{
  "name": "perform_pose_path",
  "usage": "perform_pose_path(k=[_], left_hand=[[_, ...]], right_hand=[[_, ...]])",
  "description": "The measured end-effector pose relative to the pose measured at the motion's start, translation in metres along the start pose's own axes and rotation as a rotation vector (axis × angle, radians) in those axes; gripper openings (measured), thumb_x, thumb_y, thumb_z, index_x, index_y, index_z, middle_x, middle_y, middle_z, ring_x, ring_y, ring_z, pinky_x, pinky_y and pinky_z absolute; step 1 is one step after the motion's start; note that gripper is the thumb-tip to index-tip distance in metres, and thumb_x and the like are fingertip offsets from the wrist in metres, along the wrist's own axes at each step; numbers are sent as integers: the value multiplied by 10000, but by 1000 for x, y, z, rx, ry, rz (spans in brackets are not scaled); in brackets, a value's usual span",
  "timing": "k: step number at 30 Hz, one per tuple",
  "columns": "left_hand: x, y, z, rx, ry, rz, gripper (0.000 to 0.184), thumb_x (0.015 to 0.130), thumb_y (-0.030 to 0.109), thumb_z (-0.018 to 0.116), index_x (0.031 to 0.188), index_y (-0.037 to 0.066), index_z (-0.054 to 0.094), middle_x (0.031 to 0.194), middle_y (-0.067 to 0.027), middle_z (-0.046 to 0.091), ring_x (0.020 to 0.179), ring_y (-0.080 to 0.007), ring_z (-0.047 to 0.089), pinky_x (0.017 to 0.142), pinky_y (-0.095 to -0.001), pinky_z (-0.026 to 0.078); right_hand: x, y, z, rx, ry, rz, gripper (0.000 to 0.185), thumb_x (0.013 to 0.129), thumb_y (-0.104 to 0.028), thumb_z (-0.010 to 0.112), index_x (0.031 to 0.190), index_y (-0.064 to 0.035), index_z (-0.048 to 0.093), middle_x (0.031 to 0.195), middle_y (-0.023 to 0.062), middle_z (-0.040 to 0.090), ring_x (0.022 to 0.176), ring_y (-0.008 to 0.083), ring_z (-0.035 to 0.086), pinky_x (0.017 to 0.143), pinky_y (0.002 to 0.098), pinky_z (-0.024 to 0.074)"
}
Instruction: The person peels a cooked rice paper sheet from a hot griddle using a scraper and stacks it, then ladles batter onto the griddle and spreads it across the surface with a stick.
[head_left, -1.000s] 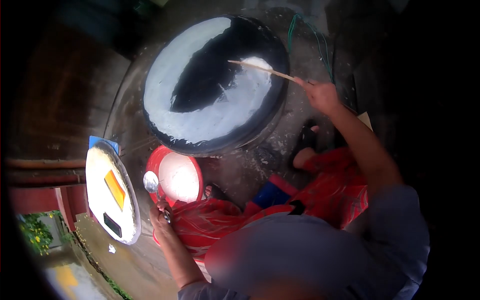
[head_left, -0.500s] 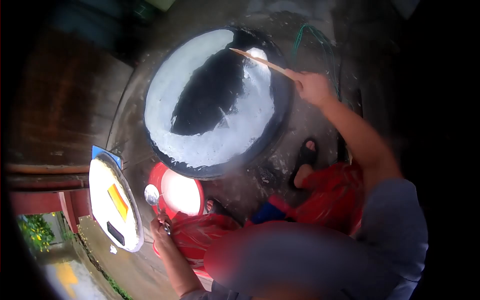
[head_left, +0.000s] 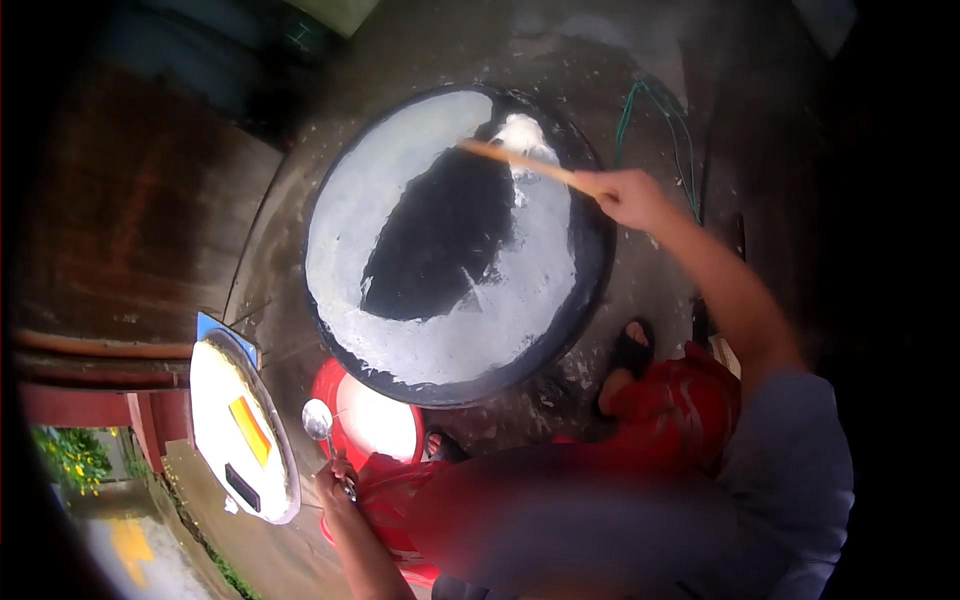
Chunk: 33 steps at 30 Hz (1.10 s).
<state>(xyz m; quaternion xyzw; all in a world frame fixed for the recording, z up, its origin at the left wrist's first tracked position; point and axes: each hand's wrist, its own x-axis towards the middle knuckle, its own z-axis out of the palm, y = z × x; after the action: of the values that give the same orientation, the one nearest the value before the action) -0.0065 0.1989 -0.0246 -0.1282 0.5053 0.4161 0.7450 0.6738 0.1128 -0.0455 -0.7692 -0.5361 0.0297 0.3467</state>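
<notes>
My right hand is closed around a flat wooden spreader, a little blurred. Its blade crosses the upper right of a large round black griddle, beside a thick mound of white batter. A ring of thin white batter coats much of the griddle, and a dark patch shows in the middle. Down at the left, my left hand grips a metal ladle, bowl up, at the edge of a red bucket holding white batter.
Left of the bucket is a round white-topped board bearing an orange-and-yellow strip and a dark phone-like object. A green cord lies on the floor right of the griddle. My sandalled foot is near the griddle.
The whole scene sits lower and slightly right in view as the camera tilts. The spreader has shifted slightly left and down relative to the batter mound. My left hand still holds the ladle.
</notes>
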Motion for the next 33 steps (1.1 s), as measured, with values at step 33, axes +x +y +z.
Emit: perform_pose_path(k=[33], left_hand=[[-2,-11,17,-11,-72,16,227,920,116,338,959,-65,470,644,-44,473,474,-111,460,397,-229,399]], right_hand=[[31,8,25,332,-28,466,349,820,-78,446,1130,-127,598,1030,164,614,912,278,601,782,321,460]])
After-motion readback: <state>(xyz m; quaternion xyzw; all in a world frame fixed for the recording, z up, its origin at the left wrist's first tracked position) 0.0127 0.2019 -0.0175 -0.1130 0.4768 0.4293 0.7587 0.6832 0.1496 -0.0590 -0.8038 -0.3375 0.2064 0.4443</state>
